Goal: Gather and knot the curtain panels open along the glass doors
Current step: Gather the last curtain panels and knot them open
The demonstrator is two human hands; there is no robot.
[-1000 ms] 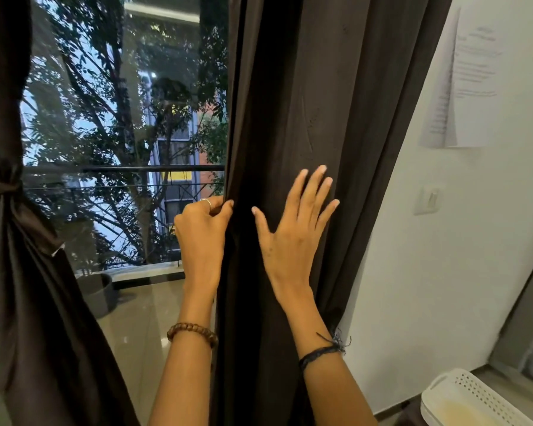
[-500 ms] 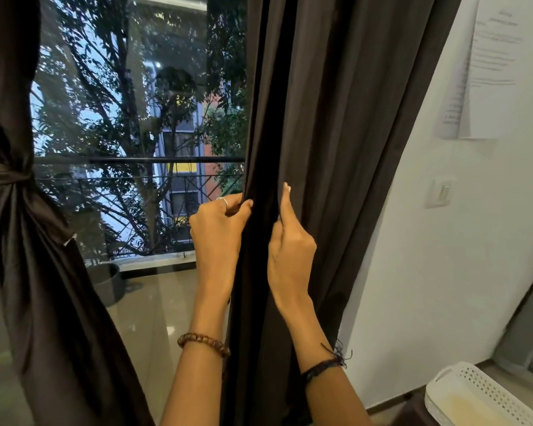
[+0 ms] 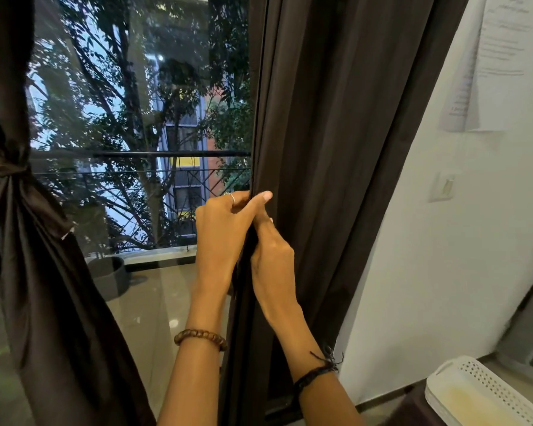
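From the head camera we see our left hand [image 3: 223, 233] and right hand [image 3: 273, 256] side by side, both pinching the edge of the right curtain [image 3: 330, 142], which hangs just right of the glass door [image 3: 136, 118]. Left of the door, the other curtain [image 3: 28, 241] hangs knotted.

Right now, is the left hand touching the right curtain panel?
Touching: the head view shows the left hand pinching the edge of the right curtain panel.
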